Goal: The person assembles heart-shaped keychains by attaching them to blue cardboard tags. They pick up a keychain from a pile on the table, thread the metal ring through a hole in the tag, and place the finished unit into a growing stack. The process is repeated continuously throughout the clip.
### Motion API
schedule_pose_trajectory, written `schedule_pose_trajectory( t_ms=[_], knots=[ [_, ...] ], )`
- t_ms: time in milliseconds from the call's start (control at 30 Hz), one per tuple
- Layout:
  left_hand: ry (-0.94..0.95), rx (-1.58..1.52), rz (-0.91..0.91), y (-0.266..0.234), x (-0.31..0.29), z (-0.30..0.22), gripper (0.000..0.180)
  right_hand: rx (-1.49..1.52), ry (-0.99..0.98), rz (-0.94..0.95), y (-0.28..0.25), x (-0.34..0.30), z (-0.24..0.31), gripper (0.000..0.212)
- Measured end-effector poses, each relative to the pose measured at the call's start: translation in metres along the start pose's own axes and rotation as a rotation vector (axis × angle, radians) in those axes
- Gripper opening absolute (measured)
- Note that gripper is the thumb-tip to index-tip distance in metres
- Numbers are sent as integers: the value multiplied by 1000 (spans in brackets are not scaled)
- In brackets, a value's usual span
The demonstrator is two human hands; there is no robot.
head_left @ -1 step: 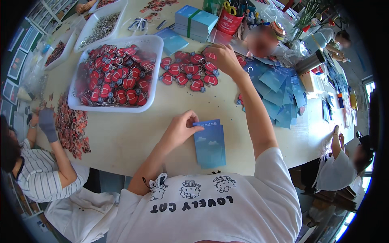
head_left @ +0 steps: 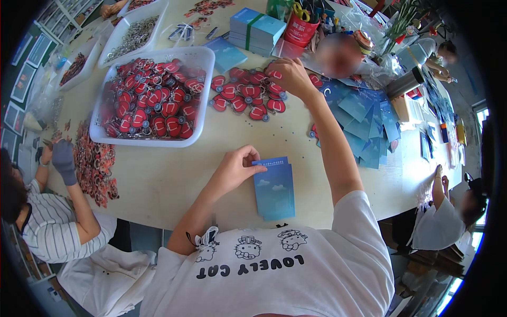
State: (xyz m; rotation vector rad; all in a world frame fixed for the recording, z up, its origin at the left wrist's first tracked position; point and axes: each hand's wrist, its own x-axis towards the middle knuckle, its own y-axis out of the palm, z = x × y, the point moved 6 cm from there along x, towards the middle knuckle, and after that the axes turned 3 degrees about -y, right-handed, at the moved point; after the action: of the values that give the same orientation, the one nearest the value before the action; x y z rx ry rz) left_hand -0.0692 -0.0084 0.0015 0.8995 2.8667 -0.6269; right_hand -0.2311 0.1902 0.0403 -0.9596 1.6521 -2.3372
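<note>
My left hand (head_left: 235, 170) is closed on the top left corner of some blue cards (head_left: 273, 191) with white clouds, thumb on the face. They overlap in a small, uneven stack just in front of my body. Farther off, my right hand (head_left: 291, 76) reaches into a loose pile of red keychains (head_left: 250, 91) with metal rings and small round blue tags. Its fingers are bent together and pointing down at the keychains. The hand hides part of the pile and whatever lies between its fingertips.
A white tub (head_left: 203, 113) full of red keychains stands left of the pile, with a tray of metal rings (head_left: 134, 39) behind it. Banded cards (head_left: 257, 31), a red pen cup (head_left: 301, 33) and spread blue cards (head_left: 364, 119) lie beyond. A co-worker's gloved hand (head_left: 64, 162) is at left.
</note>
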Motion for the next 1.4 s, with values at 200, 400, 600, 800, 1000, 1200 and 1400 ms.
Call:
schedule_pose_trajectory(
  t_ms=[200,400,600,800,1000,1200,1400],
  knots=[
    [16,-74,-103,-15,0,5,18,15,-111,68,14,10,-2,18],
    [89,-553,-104,-29,6,0,12,448,112,-81,-32,-7,10,13],
    [228,-546,-533,-66,15,-42,15,905,186,-90,-90,-30,78,10],
    [270,-845,-541,-56,21,-61,16,795,341,-317,-85,-43,125,11],
    [356,-951,-398,-43,17,-77,24,623,240,-518,-98,-52,133,17],
    [395,-1012,-389,-43,13,-89,23,998,197,-627,-101,-55,143,42],
    [468,-1009,-403,-48,4,-99,30,1392,318,-501,-102,-52,160,62]
  ],
)
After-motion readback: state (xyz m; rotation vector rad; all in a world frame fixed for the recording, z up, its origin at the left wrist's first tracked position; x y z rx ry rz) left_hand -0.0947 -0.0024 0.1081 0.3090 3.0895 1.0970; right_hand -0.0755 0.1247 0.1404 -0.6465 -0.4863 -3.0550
